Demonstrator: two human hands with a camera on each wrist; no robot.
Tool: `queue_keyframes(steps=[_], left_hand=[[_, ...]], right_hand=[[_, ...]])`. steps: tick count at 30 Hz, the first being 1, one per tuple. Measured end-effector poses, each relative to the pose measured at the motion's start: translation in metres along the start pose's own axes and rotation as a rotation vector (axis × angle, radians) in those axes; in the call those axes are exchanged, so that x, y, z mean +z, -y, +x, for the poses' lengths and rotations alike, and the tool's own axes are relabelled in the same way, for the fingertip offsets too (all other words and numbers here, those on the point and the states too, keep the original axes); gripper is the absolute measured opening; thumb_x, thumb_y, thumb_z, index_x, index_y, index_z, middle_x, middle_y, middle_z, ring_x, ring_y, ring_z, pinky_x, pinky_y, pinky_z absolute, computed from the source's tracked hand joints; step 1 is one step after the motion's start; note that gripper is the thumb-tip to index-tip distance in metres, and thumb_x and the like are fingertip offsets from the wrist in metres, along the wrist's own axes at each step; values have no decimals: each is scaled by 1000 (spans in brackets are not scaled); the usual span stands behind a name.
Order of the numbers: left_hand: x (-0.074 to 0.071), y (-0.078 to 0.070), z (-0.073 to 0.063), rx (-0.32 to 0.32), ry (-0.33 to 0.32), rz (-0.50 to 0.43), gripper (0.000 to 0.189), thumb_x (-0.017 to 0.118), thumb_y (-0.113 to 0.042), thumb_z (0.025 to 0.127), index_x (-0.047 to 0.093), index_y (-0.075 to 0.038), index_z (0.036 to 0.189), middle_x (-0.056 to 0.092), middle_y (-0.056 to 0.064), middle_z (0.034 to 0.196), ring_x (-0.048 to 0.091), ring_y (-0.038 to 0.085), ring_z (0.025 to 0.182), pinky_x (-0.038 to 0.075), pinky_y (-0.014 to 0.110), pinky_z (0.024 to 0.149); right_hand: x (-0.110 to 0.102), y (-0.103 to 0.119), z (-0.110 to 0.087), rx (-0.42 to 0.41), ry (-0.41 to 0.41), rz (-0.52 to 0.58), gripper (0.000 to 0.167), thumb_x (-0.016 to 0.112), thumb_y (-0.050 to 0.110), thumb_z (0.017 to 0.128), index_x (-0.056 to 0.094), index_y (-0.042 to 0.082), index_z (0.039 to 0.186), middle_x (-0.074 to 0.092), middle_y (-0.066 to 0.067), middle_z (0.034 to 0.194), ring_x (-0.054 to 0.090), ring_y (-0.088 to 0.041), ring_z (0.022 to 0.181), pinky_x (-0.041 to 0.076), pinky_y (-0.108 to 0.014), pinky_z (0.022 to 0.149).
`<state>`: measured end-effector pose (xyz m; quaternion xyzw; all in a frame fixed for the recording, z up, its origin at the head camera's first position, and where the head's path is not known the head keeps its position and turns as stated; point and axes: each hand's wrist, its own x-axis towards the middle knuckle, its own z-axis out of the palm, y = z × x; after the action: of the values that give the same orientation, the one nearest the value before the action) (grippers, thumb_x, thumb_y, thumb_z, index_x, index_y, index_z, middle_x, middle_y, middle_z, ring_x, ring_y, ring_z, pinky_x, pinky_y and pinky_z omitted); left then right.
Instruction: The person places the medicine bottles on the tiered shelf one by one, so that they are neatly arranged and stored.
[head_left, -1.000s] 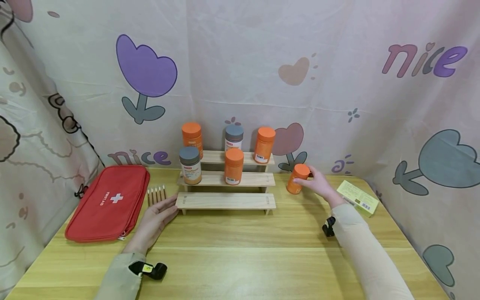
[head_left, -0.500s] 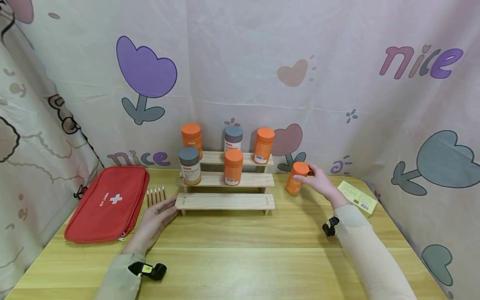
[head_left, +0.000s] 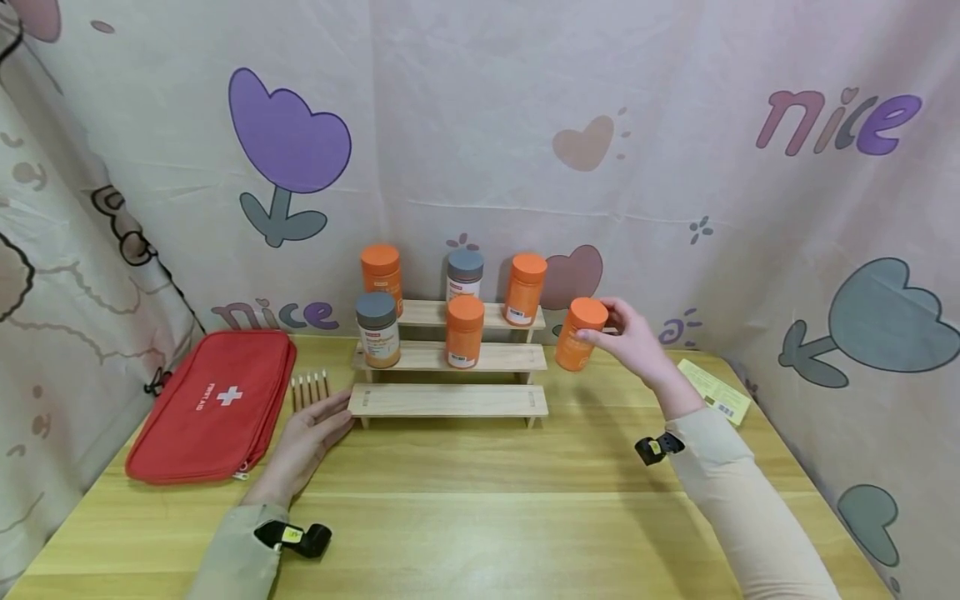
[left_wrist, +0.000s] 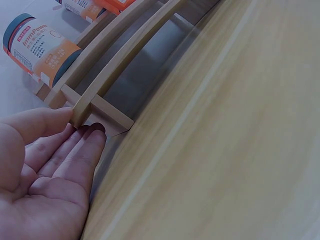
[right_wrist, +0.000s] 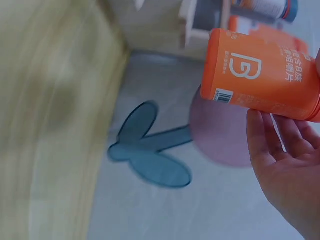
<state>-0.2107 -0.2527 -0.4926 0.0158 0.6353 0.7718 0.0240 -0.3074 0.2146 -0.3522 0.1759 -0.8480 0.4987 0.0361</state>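
My right hand grips an orange pill bottle with an orange screw cap, raised above the table right of the tiered wooden rack. In the right wrist view the bottle's printed label faces the camera. At the rack's front left corner, my left hand pinches the end of the lowest shelf between thumb and fingertips. On the middle tier stand a grey-capped bottle and an orange bottle. Two orange bottles and a grey-capped one occupy the top tier.
A red first aid pouch lies at the left of the table. Between it and the rack are several thin light-tipped sticks. A pale green box lies at the right, partly behind the right forearm. A patterned curtain hangs behind.
The orange bottle in my right hand has risen from near the tabletop and moved left toward the rack. My left hand stays at the rack's corner.
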Motion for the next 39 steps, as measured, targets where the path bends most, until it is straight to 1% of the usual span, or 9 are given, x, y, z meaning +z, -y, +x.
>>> queue_keyframes(steps=[4, 10, 14, 18, 22, 25, 30, 34, 39], left_hand=[[0, 0, 0, -3, 0, -2, 58, 54, -8, 98, 26, 8, 147, 32, 15, 148, 51, -3, 113, 45, 21, 98], [0, 0, 0, 5, 2, -12, 58, 54, -7, 98, 26, 9, 146, 39, 9, 144, 52, -2, 113, 45, 21, 98], [1, 0, 0, 14, 9, -12, 59, 54, -7, 98, 25, 10, 146, 36, 13, 146, 53, -2, 112, 45, 21, 97], [1, 0, -1, 21, 12, -7, 59, 55, -8, 98, 25, 11, 145, 30, 18, 149, 53, -2, 112, 46, 21, 97], [1, 0, -1, 24, 10, -16, 60, 55, -8, 97, 25, 11, 145, 35, 15, 146, 53, -1, 112, 46, 21, 97], [1, 0, -1, 21, 11, -17, 59, 55, -7, 97, 25, 11, 145, 39, 9, 143, 53, -1, 112, 46, 22, 97], [1, -1, 0, 2, 0, -10, 59, 55, -8, 97, 26, 9, 146, 38, 11, 144, 53, -1, 112, 46, 21, 97], [2, -1, 0, -4, -3, -13, 59, 55, -8, 97, 26, 9, 146, 40, 9, 143, 53, -1, 112, 46, 21, 97], [1, 0, -1, 10, 3, -13, 59, 55, -8, 97, 26, 10, 146, 41, 8, 142, 53, -1, 112, 46, 22, 97]], right_hand=[[12, 12, 4, -39, -9, 11, 60, 76, 25, 84, 47, 3, 131, 59, -15, 121, 57, -25, 103, 53, -29, 82], [34, 19, 12, -86, 15, 49, 54, 78, 19, 82, 50, 3, 126, 60, -13, 117, 59, -25, 102, 53, -32, 83], [46, 25, 16, -76, 36, 60, 53, 77, 15, 82, 52, 4, 128, 57, -13, 119, 58, -27, 104, 53, -35, 85], [54, 45, 10, -68, 40, 27, 54, 76, 13, 83, 52, 1, 130, 56, -17, 120, 58, -32, 107, 53, -40, 88], [60, 60, 5, -81, 27, -30, 53, 75, 12, 84, 52, -3, 129, 55, -19, 120, 58, -35, 105, 53, -44, 87], [62, 48, 11, -60, 13, -39, 55, 77, 17, 82, 53, 2, 129, 55, -16, 121, 58, -33, 105, 52, -44, 88], [63, 22, 22, -34, 0, -35, 61, 80, 30, 79, 53, 9, 130, 55, -11, 121, 58, -29, 107, 53, -43, 86], [64, 17, 24, -25, -16, -33, 62, 80, 31, 78, 52, 9, 129, 55, -12, 119, 57, -29, 107, 53, -44, 87], [67, 14, 24, -24, -30, -86, 60, 79, 29, 80, 52, 8, 128, 57, -11, 117, 58, -28, 106, 54, -42, 87]])
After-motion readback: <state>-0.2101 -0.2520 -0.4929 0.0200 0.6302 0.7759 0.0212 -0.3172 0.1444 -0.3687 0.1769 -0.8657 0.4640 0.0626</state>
